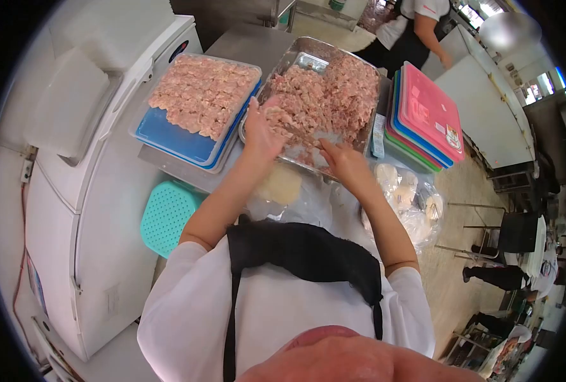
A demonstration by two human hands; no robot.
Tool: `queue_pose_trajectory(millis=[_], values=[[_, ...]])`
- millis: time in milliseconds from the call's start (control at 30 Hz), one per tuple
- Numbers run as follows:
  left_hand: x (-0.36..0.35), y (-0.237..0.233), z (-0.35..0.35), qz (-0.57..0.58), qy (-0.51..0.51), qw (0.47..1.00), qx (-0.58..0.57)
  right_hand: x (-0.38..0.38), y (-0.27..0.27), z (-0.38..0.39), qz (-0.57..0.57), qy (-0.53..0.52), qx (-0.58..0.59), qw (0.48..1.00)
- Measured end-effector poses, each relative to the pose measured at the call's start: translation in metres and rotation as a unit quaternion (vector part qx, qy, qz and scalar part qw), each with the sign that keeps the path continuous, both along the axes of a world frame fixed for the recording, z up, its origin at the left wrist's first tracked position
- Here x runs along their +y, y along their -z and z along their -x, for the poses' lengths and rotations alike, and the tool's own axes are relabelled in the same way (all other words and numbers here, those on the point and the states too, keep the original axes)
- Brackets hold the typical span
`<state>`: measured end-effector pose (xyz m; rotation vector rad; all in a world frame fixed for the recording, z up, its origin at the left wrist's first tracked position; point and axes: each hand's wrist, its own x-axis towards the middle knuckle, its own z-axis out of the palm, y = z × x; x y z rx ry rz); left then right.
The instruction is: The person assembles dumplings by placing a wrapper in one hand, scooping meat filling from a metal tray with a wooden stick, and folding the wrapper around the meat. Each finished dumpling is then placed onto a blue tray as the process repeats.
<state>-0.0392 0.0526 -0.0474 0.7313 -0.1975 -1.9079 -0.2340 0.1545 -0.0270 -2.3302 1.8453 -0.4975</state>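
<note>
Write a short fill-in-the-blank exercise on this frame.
Both the left hand and the right hand reach into the ___ tray of chopped meat.
The clear plastic tray beside it sits on a ___ board.
The stack of coloured boards lies to the ___ of both trays.
Missing: metal; blue; right.

The metal tray is a shallow, shiny rectangle that lies on the bench at a slant, its long side running away to the right. Chopped raw meat, pale pink and in small ragged pieces, is heaped across most of it, thickest along the far right side. A bare patch of metal shows near the far left corner, and the near end holds only a thin, wet-looking scatter of pieces
</note>
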Motion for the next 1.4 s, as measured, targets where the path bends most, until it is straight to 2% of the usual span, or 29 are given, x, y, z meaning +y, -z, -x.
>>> queue_pose_trajectory(millis=[33, 100, 200, 233, 300, 333, 400, 500, 533, 600, 633, 733, 833, 933, 1033, 1133, 1200, 1300, 1333, 1400], values=[[-0.003, -0.004, 0.000, -0.016, -0.017, 1.000, -0.011, 0.003, -0.018, -0.002, 0.003, 0.004, 0.031, 0.999], [0.000, -0.013, -0.003, 0.035, 0.005, 0.999, 0.025, 0.017, -0.050, -0.008, 0.008, 0.013, 0.090, 0.996], [-0.007, -0.007, 0.001, 0.053, -0.003, 0.998, 0.027, 0.011, -0.025, -0.021, 0.084, -0.020, 0.058, 0.995], [-0.009, -0.003, 0.003, 0.049, -0.014, 0.998, 0.021, 0.009, -0.023, -0.018, 0.073, -0.022, 0.033, 0.997], [-0.009, -0.007, -0.007, 0.002, 0.002, 0.997, 0.082, 0.001, -0.023, -0.012, 0.052, -0.029, -0.016, 0.998], [-0.011, -0.016, -0.011, -0.018, 0.008, 0.993, 0.114, -0.005, -0.019, -0.005, 0.076, -0.030, -0.083, 0.993], [-0.009, -0.025, -0.018, 0.075, 0.075, 0.991, 0.081, -0.010, -0.014, 0.008, 0.123, -0.027, -0.222, 0.967], [-0.006, -0.029, -0.027, 0.214, 0.162, 0.963, -0.016, -0.006, -0.031, 0.015, -0.109, 0.060, -0.330, 0.936], [-0.006, -0.031, -0.029, 0.260, 0.189, 0.945, -0.057, -0.005, -0.036, 0.014, -0.126, 0.054, -0.345, 0.929], [-0.009, -0.037, -0.029, 0.437, 0.156, 0.854, -0.236, -0.002, -0.046, 0.013, -0.156, 0.044, -0.375, 0.913], [-0.010, -0.042, -0.027, 0.516, 0.134, 0.784, -0.317, 0.001, -0.056, 0.015, -0.160, 0.038, -0.356, 0.920], [-0.001, -0.064, -0.034, 0.562, 0.112, 0.696, -0.433, 0.011, -0.080, 0.021, -0.165, 0.024, -0.315, 0.934], [-0.002, -0.070, -0.035, 0.611, 0.112, 0.658, -0.426, 0.019, -0.089, 0.026, -0.125, -0.009, -0.285, 0.950], [-0.003, -0.084, -0.036, 0.585, 0.284, 0.640, -0.408, 0.027, -0.090, 0.023, -0.058, -0.053, -0.243, 0.967], [-0.011, -0.084, -0.037, 0.565, 0.345, 0.631, -0.404, 0.027, -0.077, 0.015, -0.055, -0.067, -0.249, 0.965], [-0.023, -0.075, -0.037, 0.662, 0.345, 0.548, -0.376, 0.025, -0.061, 0.019, -0.076, -0.073, -0.213, 0.971], [-0.020, -0.068, -0.034, 0.630, 0.349, 0.552, -0.419, 0.016, -0.063, 0.033, -0.087, -0.076, -0.169, 0.979], [-0.018, -0.071, -0.031, 0.611, 0.327, 0.581, -0.427, 0.020, -0.078, 0.034, -0.061, -0.035, -0.227, 0.971], [-0.018, -0.073, -0.030, 0.608, 0.316, 0.595, -0.419, 0.020, -0.073, 0.030, -0.064, -0.053, -0.233, 0.969], [-0.024, -0.068, -0.029, 0.626, 0.331, 0.573, -0.413, 0.017, -0.051, 0.020, -0.072, -0.089, -0.246, 0.962]])
